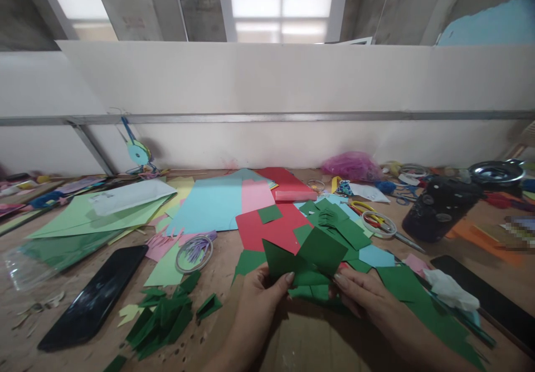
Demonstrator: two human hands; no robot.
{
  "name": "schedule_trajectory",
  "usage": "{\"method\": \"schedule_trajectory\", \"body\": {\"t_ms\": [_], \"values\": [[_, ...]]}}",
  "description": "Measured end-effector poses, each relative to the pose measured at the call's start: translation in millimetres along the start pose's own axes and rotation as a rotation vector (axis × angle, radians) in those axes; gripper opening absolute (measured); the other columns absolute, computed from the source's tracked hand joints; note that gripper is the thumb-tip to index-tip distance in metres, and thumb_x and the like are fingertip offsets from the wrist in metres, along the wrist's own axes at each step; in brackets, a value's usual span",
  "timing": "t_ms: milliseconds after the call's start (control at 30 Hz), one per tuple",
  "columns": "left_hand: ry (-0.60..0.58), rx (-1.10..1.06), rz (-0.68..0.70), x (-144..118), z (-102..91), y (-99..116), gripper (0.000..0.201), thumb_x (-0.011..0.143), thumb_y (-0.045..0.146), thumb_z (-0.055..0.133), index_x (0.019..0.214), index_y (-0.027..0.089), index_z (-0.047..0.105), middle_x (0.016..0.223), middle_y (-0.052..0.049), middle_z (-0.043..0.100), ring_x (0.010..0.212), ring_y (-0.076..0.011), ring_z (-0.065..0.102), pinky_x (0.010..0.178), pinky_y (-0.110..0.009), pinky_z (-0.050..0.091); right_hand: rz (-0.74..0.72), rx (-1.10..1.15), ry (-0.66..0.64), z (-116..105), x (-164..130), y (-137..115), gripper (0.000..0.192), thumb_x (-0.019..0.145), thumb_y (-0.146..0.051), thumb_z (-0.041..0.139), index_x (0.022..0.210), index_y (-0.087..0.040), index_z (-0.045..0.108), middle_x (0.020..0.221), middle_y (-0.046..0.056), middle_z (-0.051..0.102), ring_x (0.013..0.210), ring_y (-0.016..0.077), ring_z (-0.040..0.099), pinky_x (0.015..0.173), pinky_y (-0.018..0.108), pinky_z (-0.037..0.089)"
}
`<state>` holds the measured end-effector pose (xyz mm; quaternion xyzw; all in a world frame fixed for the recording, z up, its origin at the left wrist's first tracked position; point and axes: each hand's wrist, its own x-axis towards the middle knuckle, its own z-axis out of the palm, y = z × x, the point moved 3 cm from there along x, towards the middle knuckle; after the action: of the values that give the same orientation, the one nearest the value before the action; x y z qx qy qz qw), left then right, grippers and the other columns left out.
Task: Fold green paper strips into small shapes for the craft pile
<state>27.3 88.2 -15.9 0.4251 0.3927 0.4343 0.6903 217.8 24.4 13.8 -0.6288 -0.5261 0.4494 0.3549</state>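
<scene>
1. The fingers (pixel 288 278) of the left hand (pixel 256 299) were pinched shut on the lower left edge of a folded piece of dark green paper (pixel 307 260), thumb on the near face, the rest hidden behind it.
2. The fingers (pixel 341 281) of the right hand (pixel 368 297) were closed on the same piece at its lower right, thumb laid flat along the edge.
3. The green paper was held just above the bench (pixel 217 260), near the front edge, in front of a red sheet (pixel 273 230) and more green offcuts (pixel 334 224).
4. The paper was judged to be very light, thin and somewhat stiff along its creases, easily bent or torn; a grip at the edges, close to a fold, was judged best.
5. Both wrists were brought in from below, forearms angled toward each other, palms turned inward.
6. Farther out, a dark phone (pixel 94 302), a tape ring (pixel 194 252) and yellow-handled scissors (pixel 376 219) were seen lying on the bench.
</scene>
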Motion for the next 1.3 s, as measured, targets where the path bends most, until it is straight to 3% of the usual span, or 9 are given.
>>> {"method": "schedule_trajectory", "body": {"t_ms": [100,233,367,500,800,1033,1300], "values": [[-0.034,-0.003,0.019,-3,4.7,6,0.035,0.063,0.036,0.082,0.089,0.012,0.075,0.08,-0.01,0.074,0.077,-0.023,0.067,0.07,-0.029,0.052,-0.001,-0.009,0.032,0,0,-1,0.052,0.083,-0.067,0.045,0.057,-0.022,0.047,0.063,0.0,0.049,0.068,0.0181,0.048,0.063,0.026,0.043],[-0.059,-0.01,0.019,-3,5.3,5,0.03,0.063,0.036,0.083,0.08,0.012,0.075,0.069,-0.008,0.071,0.071,-0.021,0.066,0.066,-0.027,0.051,-0.037,-0.02,0.085,-1,-2,-4,0.05,0.083,-0.066,0.047,0.058,-0.022,0.051,0.063,0.0,0.053,0.065,0.0177,0.05,0.06,0.025,0.045],[-0.069,-0.015,0.01,1,2.4,-1,0.035,0.063,0.037,0.082,0.087,0.012,0.075,0.075,-0.009,0.072,0.068,-0.0189,0.064,0.063,-0.026,0.05,-0.048,-0.051,0.093,-1,-1,-7,0.05,0.081,-0.066,0.047,0.056,-0.023,0.052,0.061,0.001,0.052,0.063,0.0184,0.05,0.059,0.026,0.046],[-0.069,0.002,0.016,2,1.7,-4,0.034,0.063,0.037,0.083,0.083,0.012,0.075,0.068,-0.007,0.07,0.059,-0.0161,0.061,0.061,-0.026,0.049,-0.047,-0.034,0.101,0,-1,-9,0.048,0.079,-0.066,0.049,0.055,-0.024,0.054,0.058,0.001,0.052,0.059,0.0184,0.049,0.054,0.026,0.045],[-0.173,0.025,0.025,0,3.3,-10,0.031,0.07,0.035,0.079,0.091,0.013,0.075,0.093,-0.012,0.073,0.083,-0.0218,0.065,0.075,-0.029,0.049,-0.027,-0.005,0.105,4,-2,-7,0.051,0.08,-0.067,0.048,0.055,-0.022,0.053,0.06,0.001,0.051,0.063,0.0184,0.051,0.057,0.024,0.045],[-0.18,-0.002,0.027,0,5.2,-10,0.033,0.069,0.036,0.08,0.092,0.013,0.076,0.087,-0.011,0.074,0.08,-0.0222,0.066,0.074,-0.029,0.05,0.0,0.009,0.107,4,-3,-6,0.051,0.077,-0.069,0.051,0.059,-0.022,0.057,0.06,0.001,0.049,0.062,0.0177,0.049,0.055,0.024,0.044],[-0.209,-0.003,0.004,-4,8.8,-5,0.033,0.068,0.035,0.08,0.092,0.012,0.076,0.088,-0.012,0.074,0.083,-0.0241,0.067,0.076,-0.031,0.051,0.024,0.034,0.092,4,-4,-8,0.046,0.079,-0.065,0.053,0.07,-0.022,0.069,0.065,0.001,0.057,0.068,0.0195,0.054,0.06,0.025,0.048]]}}
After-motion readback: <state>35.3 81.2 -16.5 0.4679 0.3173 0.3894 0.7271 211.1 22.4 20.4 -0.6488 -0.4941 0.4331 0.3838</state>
